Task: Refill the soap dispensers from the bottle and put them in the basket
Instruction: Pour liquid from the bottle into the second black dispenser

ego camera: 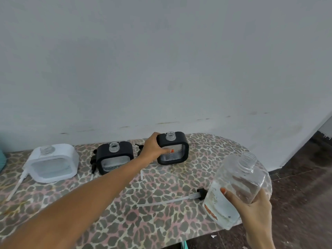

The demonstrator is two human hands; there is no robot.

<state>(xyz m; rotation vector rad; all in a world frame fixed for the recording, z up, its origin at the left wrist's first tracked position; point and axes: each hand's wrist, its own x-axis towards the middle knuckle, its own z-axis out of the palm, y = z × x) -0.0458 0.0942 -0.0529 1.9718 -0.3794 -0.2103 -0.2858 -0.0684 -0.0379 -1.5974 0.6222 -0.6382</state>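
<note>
One white dispenser [53,164] and one black dispenser [115,158] stood alone. The left hand [152,147] had its fingers [168,151] round a second black dispenser [177,141]. The right hand [256,211] held one bottle [239,177].

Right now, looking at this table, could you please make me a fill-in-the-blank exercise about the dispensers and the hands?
1. In view are ____ dispensers, all with open necks.
2. The left hand grips a dispenser whose frame is ____.
3. The right hand holds a clear ____.
4. The dispenser farthest left has a ____ frame.
Missing words: three; black; bottle; white.
</note>
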